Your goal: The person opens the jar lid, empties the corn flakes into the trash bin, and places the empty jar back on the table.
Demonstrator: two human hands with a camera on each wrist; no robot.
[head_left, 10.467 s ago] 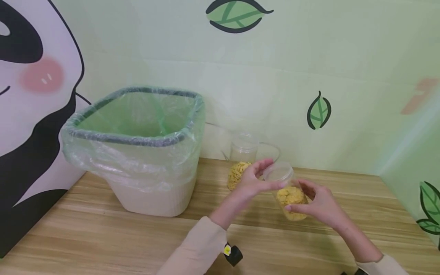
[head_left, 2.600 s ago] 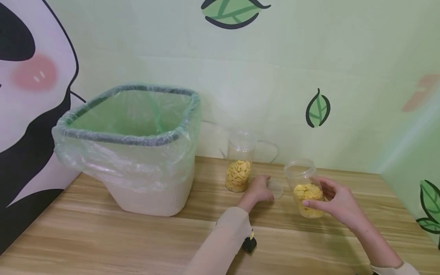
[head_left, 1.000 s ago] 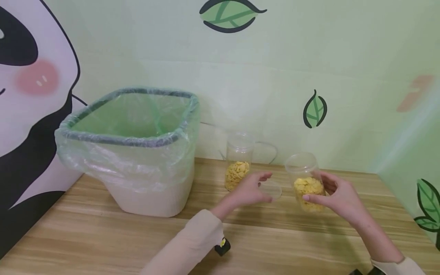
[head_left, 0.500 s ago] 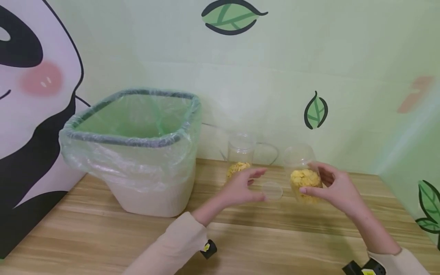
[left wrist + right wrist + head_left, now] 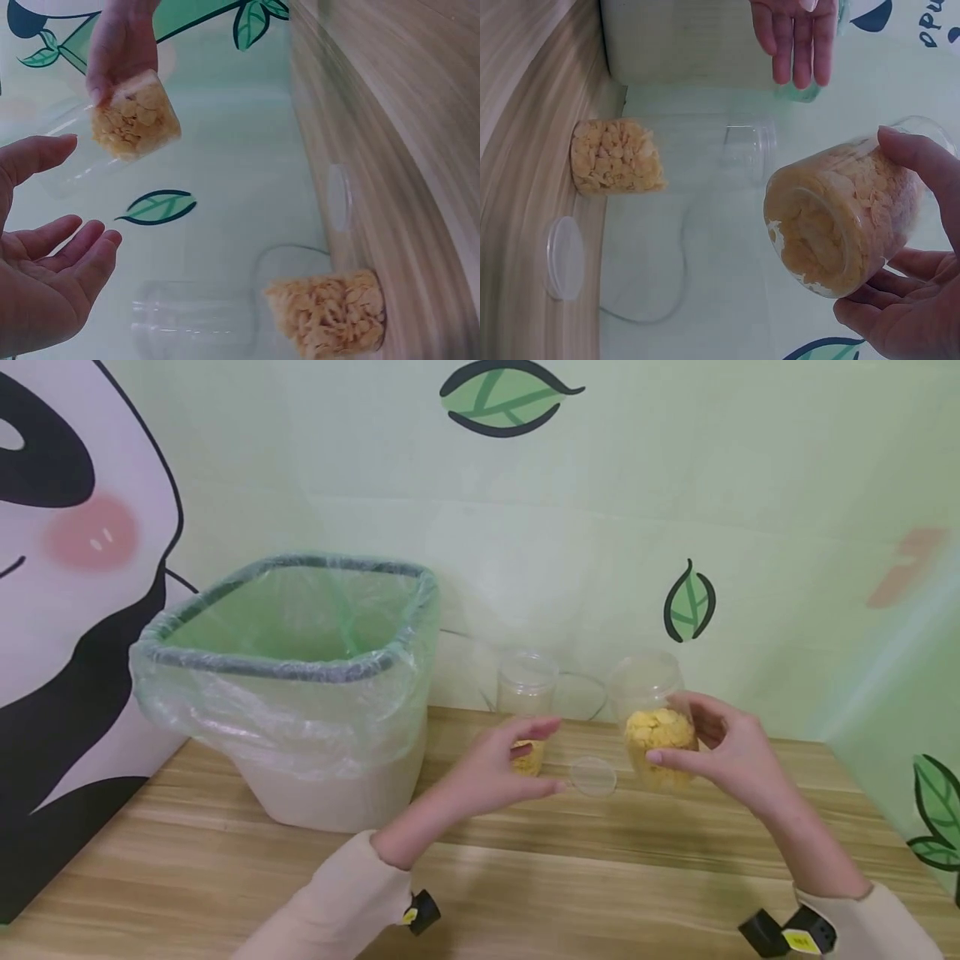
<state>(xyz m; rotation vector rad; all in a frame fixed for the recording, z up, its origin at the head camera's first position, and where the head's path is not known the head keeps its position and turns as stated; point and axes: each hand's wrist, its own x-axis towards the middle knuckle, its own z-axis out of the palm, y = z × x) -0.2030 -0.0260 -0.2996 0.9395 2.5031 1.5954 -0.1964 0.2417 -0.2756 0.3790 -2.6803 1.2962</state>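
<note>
My right hand (image 5: 731, 747) grips a clear plastic jar (image 5: 660, 735), uncapped and about half full of yellow flakes. The jar is lifted off the table and tilted, its mouth leaning left; its underside shows in the right wrist view. My left hand (image 5: 495, 768) is empty, thumb and fingers spread, in front of a second clear jar (image 5: 527, 681) that stands upright with flakes (image 5: 330, 311) in its lower part. In the head view the hand hides part of that jar. A round clear lid (image 5: 593, 776) lies on the table between the two jars.
A large bin (image 5: 330, 793) with a green plastic liner (image 5: 285, 718) folded over its rim stands on the left of the wooden table (image 5: 570, 902). Behind everything is a pale green wall (image 5: 600, 527) with printed leaves, and a thin cable (image 5: 682, 277) runs behind the standing jar.
My left hand let go of the lid on the table and drew back to the left, its fingers spreading. The right hand raised the held jar and tipped it leftward.
</note>
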